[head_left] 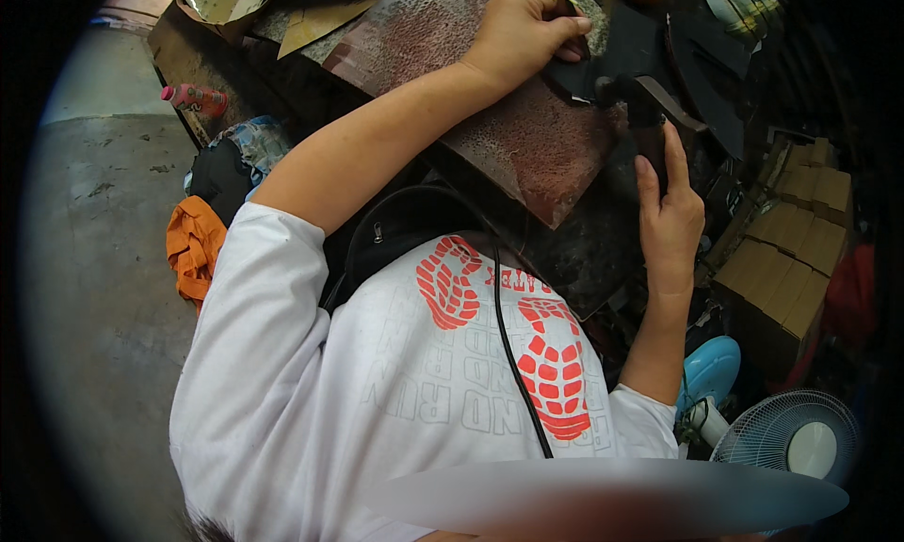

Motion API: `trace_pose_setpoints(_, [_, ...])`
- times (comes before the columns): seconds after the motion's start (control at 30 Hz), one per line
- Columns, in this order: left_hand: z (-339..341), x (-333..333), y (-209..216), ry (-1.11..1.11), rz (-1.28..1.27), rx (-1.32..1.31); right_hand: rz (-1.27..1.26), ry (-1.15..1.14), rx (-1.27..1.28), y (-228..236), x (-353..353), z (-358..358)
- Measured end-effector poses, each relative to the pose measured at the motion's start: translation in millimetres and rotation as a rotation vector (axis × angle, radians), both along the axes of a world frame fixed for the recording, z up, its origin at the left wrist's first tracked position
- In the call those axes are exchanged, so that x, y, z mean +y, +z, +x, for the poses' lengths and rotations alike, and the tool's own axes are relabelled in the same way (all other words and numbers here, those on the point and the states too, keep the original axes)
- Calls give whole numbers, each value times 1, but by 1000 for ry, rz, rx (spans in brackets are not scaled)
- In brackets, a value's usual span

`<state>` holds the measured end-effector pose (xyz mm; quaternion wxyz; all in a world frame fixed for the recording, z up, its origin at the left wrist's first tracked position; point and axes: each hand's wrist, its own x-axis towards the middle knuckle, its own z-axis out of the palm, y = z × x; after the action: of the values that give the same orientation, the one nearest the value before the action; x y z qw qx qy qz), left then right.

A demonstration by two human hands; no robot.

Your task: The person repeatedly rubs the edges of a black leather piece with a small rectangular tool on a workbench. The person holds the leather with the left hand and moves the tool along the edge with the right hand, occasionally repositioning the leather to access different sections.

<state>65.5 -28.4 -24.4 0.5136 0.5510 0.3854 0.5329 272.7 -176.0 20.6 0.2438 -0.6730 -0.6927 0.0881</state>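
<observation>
My left hand [529, 41] reaches over the worktable at the top, its fingers pinched on the edge of a dark piece of sheet material [573, 79]. A speckled grey-green scrap [595, 22] shows beside these fingertips. On the right, my right hand [672, 212] is closed around the dark handle of a hammer [648, 137], the forefinger stretched along it. The hammer has a rounded black face and a tapering curved peen. Its head is close to the dark piece; whether they touch I cannot tell. Beneath lies a worn, pitted reddish-brown board [527, 156].
Black cut sheets [702, 80] lie at the table's far right. A pink-capped bottle [196, 99] and an orange cloth [195, 245] are on the left. Stacked cardboard boxes [786, 245], a blue plastic item [711, 368] and a fan [791, 434] stand at the right.
</observation>
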Motion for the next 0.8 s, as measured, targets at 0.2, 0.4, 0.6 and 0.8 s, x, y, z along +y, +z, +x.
trace_pose_setpoints(0.2, [-3, -1, 3, 174, 559, 578, -44, 7, 19, 1, 3, 3])
trace_pose_setpoints(0.4, [2, 1, 4, 209, 518, 489, -45, 56, -11, 8, 9, -9])
trace_pose_setpoints(0.6, [1, -2, 3, 277, 654, 537, -18, 76, 23, 10, 12, -15])
trace_pose_setpoints(0.8, [5, 5, 1, 288, 668, 644, -91, 50, 10, 12, 12, -16])
